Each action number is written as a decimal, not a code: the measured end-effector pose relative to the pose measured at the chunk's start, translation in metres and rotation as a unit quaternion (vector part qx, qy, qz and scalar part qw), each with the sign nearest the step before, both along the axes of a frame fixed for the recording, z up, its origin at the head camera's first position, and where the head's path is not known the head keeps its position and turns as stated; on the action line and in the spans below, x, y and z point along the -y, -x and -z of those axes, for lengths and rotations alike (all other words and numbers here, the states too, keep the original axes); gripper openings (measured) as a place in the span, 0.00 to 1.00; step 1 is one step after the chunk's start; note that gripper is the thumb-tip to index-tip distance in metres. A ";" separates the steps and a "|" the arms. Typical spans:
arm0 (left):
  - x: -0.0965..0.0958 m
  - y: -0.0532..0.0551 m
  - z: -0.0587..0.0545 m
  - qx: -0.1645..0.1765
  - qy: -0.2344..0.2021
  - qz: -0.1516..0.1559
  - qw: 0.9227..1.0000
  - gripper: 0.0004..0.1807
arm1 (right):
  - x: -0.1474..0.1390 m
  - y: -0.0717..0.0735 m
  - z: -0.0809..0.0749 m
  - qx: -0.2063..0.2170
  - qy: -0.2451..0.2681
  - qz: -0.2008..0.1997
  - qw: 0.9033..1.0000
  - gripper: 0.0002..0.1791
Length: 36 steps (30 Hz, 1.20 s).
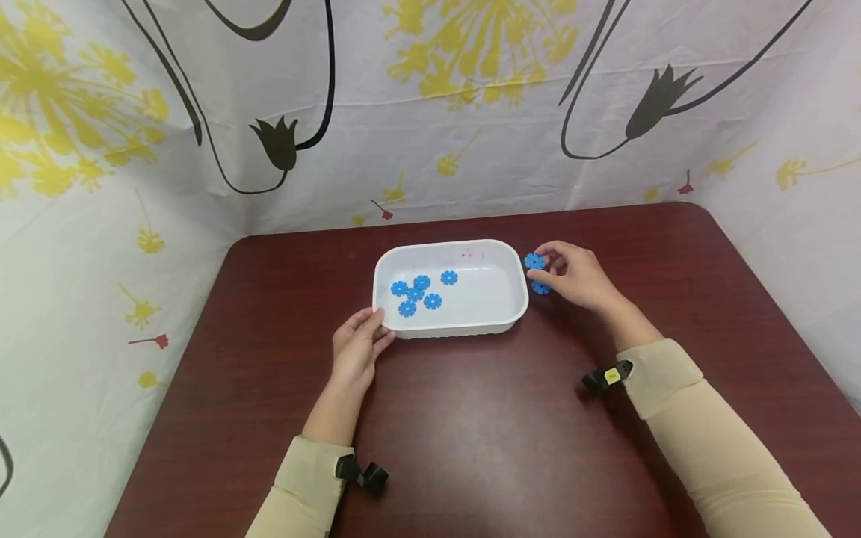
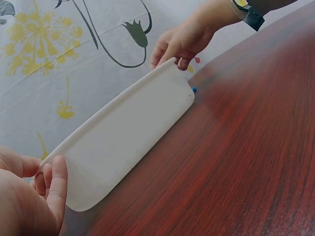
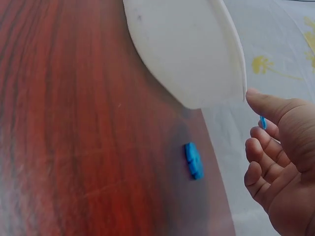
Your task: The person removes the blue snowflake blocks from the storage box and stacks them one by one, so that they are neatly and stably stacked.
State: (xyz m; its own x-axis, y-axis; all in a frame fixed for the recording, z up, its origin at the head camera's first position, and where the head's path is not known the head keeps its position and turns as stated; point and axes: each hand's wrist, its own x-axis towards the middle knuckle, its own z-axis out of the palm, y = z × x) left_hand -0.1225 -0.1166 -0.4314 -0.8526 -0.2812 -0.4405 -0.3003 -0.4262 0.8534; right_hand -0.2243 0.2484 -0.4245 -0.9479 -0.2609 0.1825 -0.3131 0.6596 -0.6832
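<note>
A white plastic tray (image 1: 464, 326) stands on the table, with several blue notched discs (image 1: 448, 278) lying in its left and middle part. My left hand (image 1: 354, 347) grips the tray's near left corner, thumb at the rim and fingers against the outer wall. Just off the tray's right end, my right hand (image 1: 578, 276) pinches one blue notched disc (image 1: 534, 261) by its edge. Below that hand another blue disc (image 3: 194, 161) lies on the table beside the tray. From the left wrist view, the tray's side wall (image 2: 123, 132) hides what it contains.
The dark red-brown wooden table (image 1: 464, 426) reaches to a white cloth (image 1: 403, 149) with yellow and grey flower prints, which hangs behind and at both sides. A black strapped device sits on each wrist, the right one (image 1: 608, 376) with a yellow label.
</note>
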 end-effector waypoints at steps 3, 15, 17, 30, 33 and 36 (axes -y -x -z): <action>0.000 0.000 0.000 0.001 0.002 0.002 1.000 0.14 | -0.003 0.000 0.004 0.002 -0.006 0.003 1.000 0.20; 0.001 0.001 0.000 0.006 0.006 0.006 1.000 0.16 | -0.016 -0.003 0.014 0.029 -0.042 -0.014 0.999 0.21; 0.001 0.001 0.000 0.005 0.005 0.005 1.000 0.15 | -0.018 -0.003 0.016 0.037 -0.046 -0.020 0.998 0.21; -0.001 -0.001 -0.002 -0.002 -0.006 -0.005 1.000 0.08 | -0.020 0.000 0.024 0.063 -0.066 -0.037 0.995 0.22; 0.000 -0.001 -0.002 0.000 -0.003 -0.001 1.000 0.09 | -0.020 0.000 0.024 0.064 -0.072 -0.043 0.994 0.22; 0.000 0.000 -0.002 -0.001 -0.003 0.001 1.000 0.09 | -0.021 0.000 0.024 0.066 -0.073 -0.046 0.994 0.21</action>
